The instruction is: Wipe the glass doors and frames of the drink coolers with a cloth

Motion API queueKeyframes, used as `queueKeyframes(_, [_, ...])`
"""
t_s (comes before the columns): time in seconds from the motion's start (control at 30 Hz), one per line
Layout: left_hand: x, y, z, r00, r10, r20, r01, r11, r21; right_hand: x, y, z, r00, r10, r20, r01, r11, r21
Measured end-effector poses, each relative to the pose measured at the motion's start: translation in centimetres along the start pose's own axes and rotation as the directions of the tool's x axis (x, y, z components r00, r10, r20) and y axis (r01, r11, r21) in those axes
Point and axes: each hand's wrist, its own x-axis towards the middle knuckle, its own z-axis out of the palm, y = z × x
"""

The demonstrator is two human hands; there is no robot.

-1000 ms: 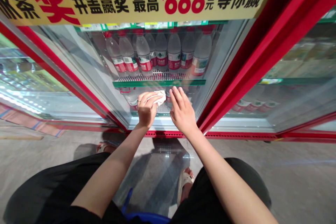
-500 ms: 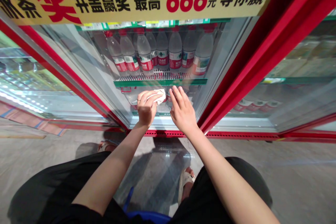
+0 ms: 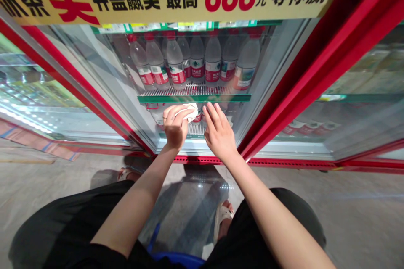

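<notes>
left hand (image 3: pixel 175 124) pinches crumpled white cloth or tissue (image 3: pixel 191 113) at red-framed glass cooler door (image 3: pixel 197 92), nudged slightly left, shifting the covered patch; right hand (image 3: pixel 220 132) flat, grasping nothing.

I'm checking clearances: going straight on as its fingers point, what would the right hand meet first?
The right hand would probably meet the glass door first; whether its fingertips touch it is unclear. Beyond the glass, the green shelf edge lies roughly in line.
</notes>
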Motion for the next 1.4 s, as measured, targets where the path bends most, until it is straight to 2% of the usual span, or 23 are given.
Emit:
queueKeyframes(0.23, [-1.8, -0.7, -0.5, 0.99, 0.022, 0.139, -0.036, 0.994, 0.098, 0.2, -0.1, 0.1, 1.0, -0.013, 0.01, 0.013, 1.0, 0.005])
queueKeyframes(0.37, [-1.4, -0.2, -0.4, 0.996, -0.053, 0.076, 0.048, 0.996, 0.071, 0.3, -0.2, 0.0, 1.0, -0.01, 0.018, 0.009, 1.0, 0.007])
queueKeyframes(0.47, [-0.5, 0.1, -0.2, 0.997, -0.069, 0.038, 0.068, 0.998, 0.013, 0.3, -0.2, -0.1, 0.999, 0.007, 0.031, -0.007, 1.0, 0.015])
queueKeyframes(0.63, [-0.5, -0.1, -0.1, 0.997, -0.07, 0.041, 0.07, 0.998, 0.008, 0.3, -0.2, -0.2, 1.0, 0.017, 0.019, -0.017, 1.0, 0.009])
queueKeyframes(0.77, [-1.4, -0.4, -0.3, 0.995, -0.053, 0.082, 0.047, 0.996, 0.078, 0.4, -0.3, -0.3, 1.0, 0.0, -0.006, 0.0, 1.0, -0.012])
queueKeyframes(0.87, [-1.1, -0.3, -0.3, 0.993, -0.035, 0.11, 0.024, 0.995, 0.093, 0.5, -0.3, -0.3, 1.0, 0.0, -0.002, 0.0, 1.0, -0.011])
queueKeyframes(1.03, [1.0, -0.6, -0.7, 0.997, -0.043, 0.066, 0.042, 0.999, 0.021, 0.4, -0.2, -0.2, 1.0, 0.015, 0.001, -0.015, 1.0, 0.007])
queueKeyframes(1.17, [0.7, -1.0, -1.0, 0.999, 0.006, 0.033, -0.008, 0.998, 0.061, 0.3, -0.1, 0.1, 1.0, 0.006, -0.021, -0.006, 1.0, 0.0])
queueKeyframes(1.27, [-0.4, -0.9, -0.9, 0.992, 0.068, 0.104, -0.076, 0.994, 0.074, 0.4, -0.1, 0.1, 1.0, 0.005, -0.017, -0.005, 1.0, -0.001])
queueKeyframes(1.33, [-0.7, -0.7, -0.9, 0.979, 0.075, 0.188, -0.084, 0.995, 0.044, 0.6, 0.0, 0.0, 1.0, 0.003, -0.013, -0.003, 1.0, 0.002])
queueKeyframes(1.4, [-0.5, -0.6, -0.9, 0.975, 0.058, 0.213, -0.067, 0.997, 0.032, 0.8, 0.1, -0.2, 1.0, 0.005, -0.02, -0.005, 1.0, 0.002])
